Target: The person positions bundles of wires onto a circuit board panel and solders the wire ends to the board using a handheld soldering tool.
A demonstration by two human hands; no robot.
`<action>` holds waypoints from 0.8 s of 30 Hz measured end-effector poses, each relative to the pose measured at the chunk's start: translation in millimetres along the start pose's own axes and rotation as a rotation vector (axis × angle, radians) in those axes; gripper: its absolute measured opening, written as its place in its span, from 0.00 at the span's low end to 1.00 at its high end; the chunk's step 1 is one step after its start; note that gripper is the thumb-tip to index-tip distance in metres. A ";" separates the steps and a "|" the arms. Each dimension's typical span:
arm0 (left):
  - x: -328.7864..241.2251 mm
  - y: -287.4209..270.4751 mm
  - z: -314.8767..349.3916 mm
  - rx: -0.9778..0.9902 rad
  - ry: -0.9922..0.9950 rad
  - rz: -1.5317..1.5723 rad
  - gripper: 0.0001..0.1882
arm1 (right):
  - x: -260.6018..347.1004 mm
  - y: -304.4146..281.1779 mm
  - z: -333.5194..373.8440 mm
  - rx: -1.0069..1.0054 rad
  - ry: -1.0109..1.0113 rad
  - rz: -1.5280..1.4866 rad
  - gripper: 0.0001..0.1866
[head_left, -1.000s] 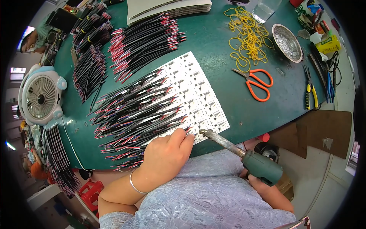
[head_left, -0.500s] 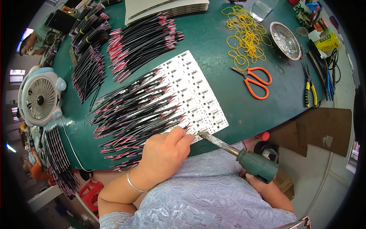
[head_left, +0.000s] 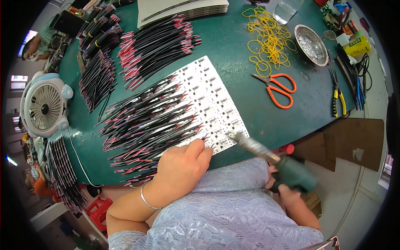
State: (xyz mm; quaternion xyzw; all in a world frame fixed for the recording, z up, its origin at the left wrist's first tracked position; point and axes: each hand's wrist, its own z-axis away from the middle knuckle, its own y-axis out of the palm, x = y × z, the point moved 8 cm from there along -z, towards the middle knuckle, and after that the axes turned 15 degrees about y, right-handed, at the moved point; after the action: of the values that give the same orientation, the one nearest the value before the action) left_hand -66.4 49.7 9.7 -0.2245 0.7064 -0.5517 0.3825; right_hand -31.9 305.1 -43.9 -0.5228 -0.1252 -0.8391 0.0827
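Note:
A white panel of small circuit boards (head_left: 212, 100) lies on the green table (head_left: 233, 54), with several black and red wire leads (head_left: 146, 125) fanned over its left side. My left hand (head_left: 181, 166) rests at the panel's near edge, fingertips pinching a wire lead against the board. My right hand (head_left: 285, 189) grips the green handle of a soldering iron (head_left: 271, 160), whose metal tip reaches the panel's near right corner.
Orange-handled scissors (head_left: 277, 87), yellow rubber bands (head_left: 268, 39), a metal dish (head_left: 311, 45) and pliers (head_left: 337, 98) lie to the right. Bundles of black wires (head_left: 154, 46) sit at the back. A small white fan (head_left: 43, 106) stands at the left. Another person (head_left: 33, 41) sits far left.
The soldering iron's tip has shifted slightly along the panel's near edge, and my left hand has moved a little with the wire end it holds.

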 end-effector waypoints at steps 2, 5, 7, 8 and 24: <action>0.2 -2.7 2.8 -0.008 -0.013 -0.017 0.10 | 13.7 -0.4 -8.6 -0.054 -0.046 -0.062 0.26; 4.6 -10.3 8.6 -0.034 -0.022 -0.020 0.09 | 21.1 -6.3 -24.2 -0.028 -0.127 -0.116 0.32; 5.1 -21.6 9.8 -0.226 0.085 0.121 0.09 | 16.2 -14.1 -27.4 -0.119 -0.106 -0.140 0.31; 11.5 -30.2 13.2 -0.261 0.028 0.193 0.10 | 14.9 -14.8 -28.9 -0.138 -0.095 -0.168 0.29; 218.3 -134.8 -19.3 -0.472 -0.098 -0.317 0.11 | 32.3 -1.3 -63.1 -0.115 -0.056 -0.116 0.26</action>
State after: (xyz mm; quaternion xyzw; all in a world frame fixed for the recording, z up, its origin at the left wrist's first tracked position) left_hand -228.2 -139.1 76.0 -0.4415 0.7519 -0.4133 0.2624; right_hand -100.5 287.4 -41.7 -0.5417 -0.1092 -0.8335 0.0001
